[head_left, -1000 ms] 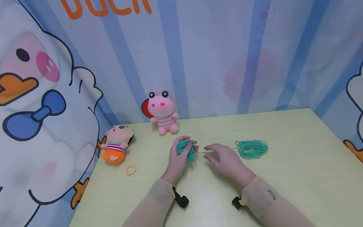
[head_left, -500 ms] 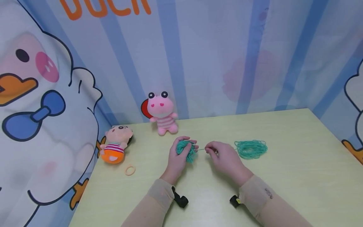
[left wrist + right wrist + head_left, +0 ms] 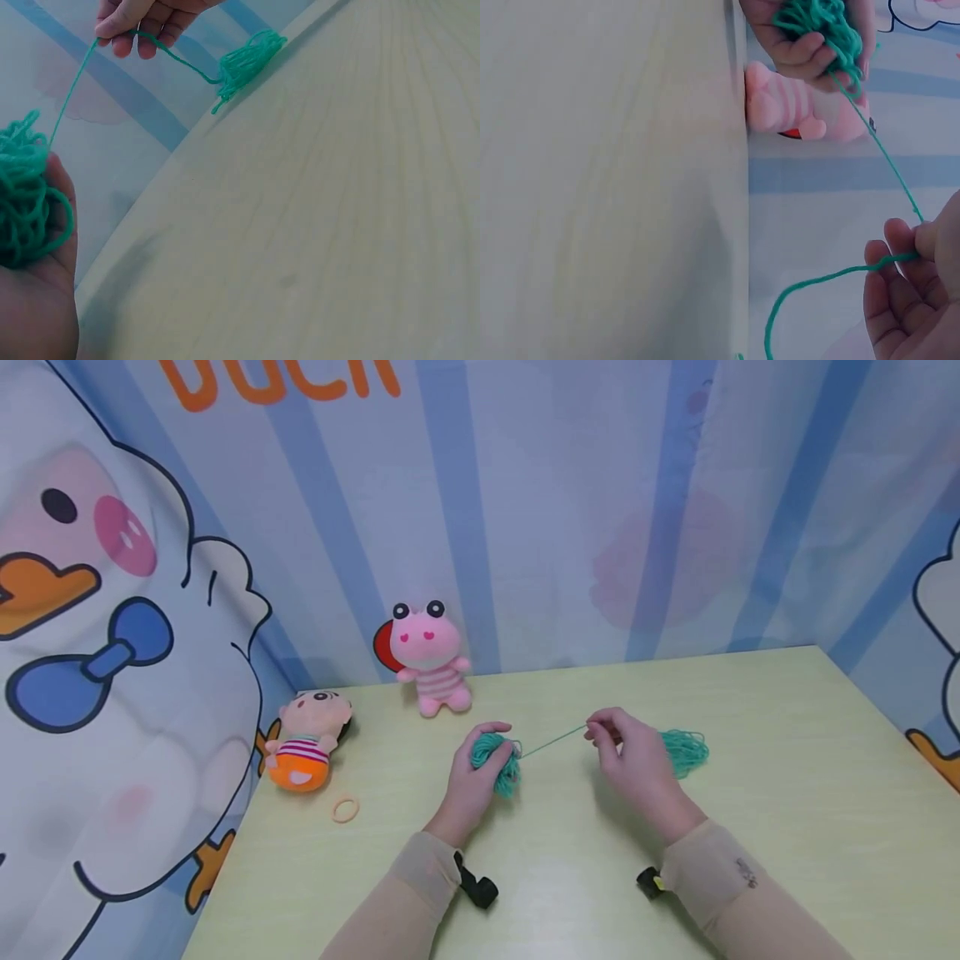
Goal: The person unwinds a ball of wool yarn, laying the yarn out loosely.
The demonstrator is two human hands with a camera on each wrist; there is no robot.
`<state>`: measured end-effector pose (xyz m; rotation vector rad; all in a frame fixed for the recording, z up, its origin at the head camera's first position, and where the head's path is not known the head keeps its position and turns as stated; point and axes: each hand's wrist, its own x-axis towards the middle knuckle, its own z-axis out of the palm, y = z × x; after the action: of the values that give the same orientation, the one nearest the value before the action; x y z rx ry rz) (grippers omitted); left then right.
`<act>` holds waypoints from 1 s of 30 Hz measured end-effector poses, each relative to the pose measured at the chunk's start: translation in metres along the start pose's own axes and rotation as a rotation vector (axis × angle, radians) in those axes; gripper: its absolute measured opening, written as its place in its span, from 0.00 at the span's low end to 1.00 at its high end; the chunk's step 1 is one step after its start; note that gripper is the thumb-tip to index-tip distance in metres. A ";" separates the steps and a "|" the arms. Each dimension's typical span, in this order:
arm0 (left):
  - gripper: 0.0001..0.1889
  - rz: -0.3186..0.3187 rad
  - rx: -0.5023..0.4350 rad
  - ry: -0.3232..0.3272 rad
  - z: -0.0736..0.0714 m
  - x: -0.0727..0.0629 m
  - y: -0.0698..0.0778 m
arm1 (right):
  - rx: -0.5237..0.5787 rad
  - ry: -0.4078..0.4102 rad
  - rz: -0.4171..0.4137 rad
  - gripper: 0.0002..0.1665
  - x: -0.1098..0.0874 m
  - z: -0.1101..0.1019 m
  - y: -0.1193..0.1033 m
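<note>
My left hand [image 3: 470, 785] grips a bundle of green yarn [image 3: 493, 763], its thumb across the front and fingers curled behind. From that bundle a taut strand [image 3: 553, 742] slants up to my right hand [image 3: 637, 768], which pinches it between thumb and fingertips. The right wrist view shows the strand [image 3: 881, 149] running from the bundle [image 3: 821, 30] to the pinch, then a slack tail [image 3: 810, 283] hanging away. In the left wrist view that tail leads to a second loose coil of green yarn [image 3: 251, 64] on the table, partly hidden behind my right hand in the head view.
A pink striped plush toy [image 3: 435, 664] sits at the table's back edge. Left of it is a plush doll [image 3: 303, 743] in orange shorts, with a small peach-coloured ring [image 3: 346, 810] in front. A striped cartoon curtain [image 3: 555, 527] stands behind the table [image 3: 787, 735].
My right hand has closed its fingertips on the strand and moved right and up, drawing it longer and tight. The left hand stays nearly in place with the bundle.
</note>
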<state>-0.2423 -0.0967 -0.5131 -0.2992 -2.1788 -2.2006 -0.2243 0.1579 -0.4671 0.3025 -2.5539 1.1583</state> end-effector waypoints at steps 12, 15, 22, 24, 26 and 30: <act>0.11 -0.006 -0.059 0.017 0.001 0.000 0.000 | 0.070 0.131 0.076 0.13 -0.006 -0.029 0.019; 0.09 -0.023 -0.072 0.028 0.000 0.000 -0.001 | 0.054 0.187 0.073 0.13 -0.007 -0.037 0.026; 0.11 -0.065 -0.037 0.090 0.000 0.001 0.000 | 0.012 0.242 0.113 0.14 -0.010 -0.055 0.047; 0.11 -0.067 -0.046 0.097 0.000 0.001 0.001 | 0.003 0.242 0.133 0.16 -0.011 -0.059 0.053; 0.10 -0.072 -0.060 0.104 0.000 0.002 0.001 | -0.006 0.237 0.157 0.17 -0.011 -0.063 0.057; 0.10 -0.067 -0.084 0.116 0.000 0.002 0.000 | -0.016 0.221 0.200 0.19 -0.014 -0.070 0.067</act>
<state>-0.2444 -0.0962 -0.5132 -0.0991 -2.0702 -2.2855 -0.2184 0.2558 -0.4753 -0.0843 -2.4379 1.1673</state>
